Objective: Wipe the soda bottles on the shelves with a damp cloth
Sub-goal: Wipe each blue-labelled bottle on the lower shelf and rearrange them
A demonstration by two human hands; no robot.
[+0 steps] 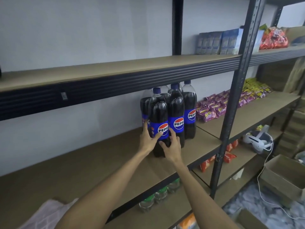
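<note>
- Item: front bottle (158, 113), a large plastic cola bottle with a blue cap and blue label, filled with dark liquid to the shoulder.
- Location: upright on the middle shelf (99, 156), at the front of a tight cluster of matching soda bottles (189, 106), close against its neighbours.
- Holders: the left hand (146, 140) is wrapped round the left flank with its fingers across the label. The right hand (171, 147) clasps the lower right flank with the thumb on the front. Both are clamped on this one bottle.
- Handling, judged: heavy when full. The wall is stiff and smooth, probably slick once damp. Not fragile, but tall and easily tipped.
- Best hold, judged: the waist at the label for lifting, or the neck under the cap for steadying during wiping.
- Cloth (49, 212): pale, lying at the near left, seemingly on the same shelf, in neither hand.
</note>
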